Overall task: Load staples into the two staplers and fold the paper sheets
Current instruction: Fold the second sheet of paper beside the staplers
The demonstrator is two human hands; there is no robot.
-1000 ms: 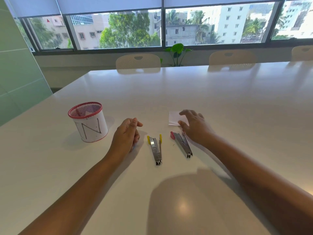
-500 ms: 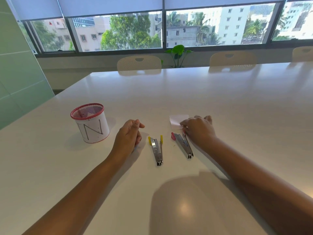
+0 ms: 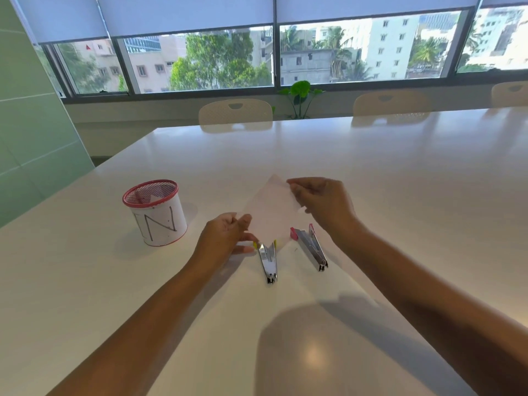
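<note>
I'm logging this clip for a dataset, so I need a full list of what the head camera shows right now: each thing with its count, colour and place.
paper sheet: 1, white, held up above the table between both hands, over the far ends of the staplers
yellow-tipped stapler: 1, silver metal, on the table by the left hand
red-tipped stapler: 1, silver metal, on the table to the right of the other
mesh cup: 1, red rim, white wrap marked N, on the table to the left
table: 1, white, glossy
chairs: 3 in view, beige, along the far side
plant: 1, green, by the window
left hand: 1, pinches the sheet's near corner
right hand: 1, pinches the sheet's far edge
</note>
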